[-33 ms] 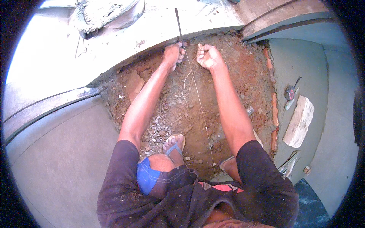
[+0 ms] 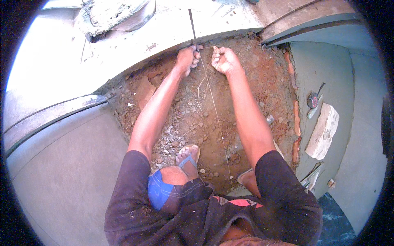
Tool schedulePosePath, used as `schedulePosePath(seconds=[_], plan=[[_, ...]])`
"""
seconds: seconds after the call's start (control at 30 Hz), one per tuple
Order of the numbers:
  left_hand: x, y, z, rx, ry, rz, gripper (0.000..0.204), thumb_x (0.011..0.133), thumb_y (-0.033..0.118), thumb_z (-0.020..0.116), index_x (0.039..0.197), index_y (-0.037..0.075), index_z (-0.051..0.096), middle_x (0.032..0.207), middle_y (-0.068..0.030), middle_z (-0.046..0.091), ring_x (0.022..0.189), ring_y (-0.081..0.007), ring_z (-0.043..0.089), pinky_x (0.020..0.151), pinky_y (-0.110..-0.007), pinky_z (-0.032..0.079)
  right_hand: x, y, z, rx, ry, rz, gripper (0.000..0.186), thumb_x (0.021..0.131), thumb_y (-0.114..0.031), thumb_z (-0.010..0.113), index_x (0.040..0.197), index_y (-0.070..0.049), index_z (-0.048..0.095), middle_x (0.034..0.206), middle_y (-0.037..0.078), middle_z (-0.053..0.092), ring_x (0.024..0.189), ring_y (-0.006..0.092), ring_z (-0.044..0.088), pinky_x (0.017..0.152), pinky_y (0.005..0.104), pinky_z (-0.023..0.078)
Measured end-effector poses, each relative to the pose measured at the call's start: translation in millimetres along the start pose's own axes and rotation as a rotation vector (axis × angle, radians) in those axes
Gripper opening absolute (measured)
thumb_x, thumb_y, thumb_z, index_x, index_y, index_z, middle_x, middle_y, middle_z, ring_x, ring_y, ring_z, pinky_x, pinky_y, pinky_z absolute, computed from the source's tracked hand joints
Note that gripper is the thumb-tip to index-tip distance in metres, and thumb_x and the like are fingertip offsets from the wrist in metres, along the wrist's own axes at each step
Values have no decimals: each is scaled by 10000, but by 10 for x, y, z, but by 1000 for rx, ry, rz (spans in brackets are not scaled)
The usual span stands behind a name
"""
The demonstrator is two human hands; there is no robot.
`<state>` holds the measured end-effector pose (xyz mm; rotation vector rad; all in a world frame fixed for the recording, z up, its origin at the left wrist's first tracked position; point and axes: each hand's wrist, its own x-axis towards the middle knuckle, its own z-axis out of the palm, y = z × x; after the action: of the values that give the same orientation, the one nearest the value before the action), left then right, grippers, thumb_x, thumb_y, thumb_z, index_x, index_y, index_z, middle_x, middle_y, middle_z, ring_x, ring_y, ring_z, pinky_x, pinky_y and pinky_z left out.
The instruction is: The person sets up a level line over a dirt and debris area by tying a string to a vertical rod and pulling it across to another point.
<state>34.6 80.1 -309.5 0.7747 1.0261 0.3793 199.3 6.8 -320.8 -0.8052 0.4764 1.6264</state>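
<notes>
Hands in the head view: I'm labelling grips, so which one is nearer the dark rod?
The left hand, curled at the dark rod's lower end. The right hand is apart from it, fingertips pinching a thin string.

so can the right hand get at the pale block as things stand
Probably yes: nothing visible stands between the right hand and the pale block, though that hand seems to pinch a string it might have to release.

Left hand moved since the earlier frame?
No, no shift either way that I can make out: judged against the near edge of the pale slab, the left hand is in the same place, at the dark rod.
</notes>
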Motion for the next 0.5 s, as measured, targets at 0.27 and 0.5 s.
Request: schedulePosePath(seconds=[0.27,0.5], plan=[[148,57,-87,-181,-265,-146,298,1003,214,343,1110,5,526,542,72,281,409,-56,245,358,-229,182,286,-99,75,6,-21,-10,154,810,-61,463,960,-64,495,637,-1,457,507,132,421,455,253,348],[237,-125,-22,-697,-187,-128,157,987,132,394,1038,15,484,506,60,296,366,-71,246,327,-228,190,207,-4,168,-112,-6,3,154,790,-70,488,943,-73,506,650,8,476,531,133,440,478,255,371]])
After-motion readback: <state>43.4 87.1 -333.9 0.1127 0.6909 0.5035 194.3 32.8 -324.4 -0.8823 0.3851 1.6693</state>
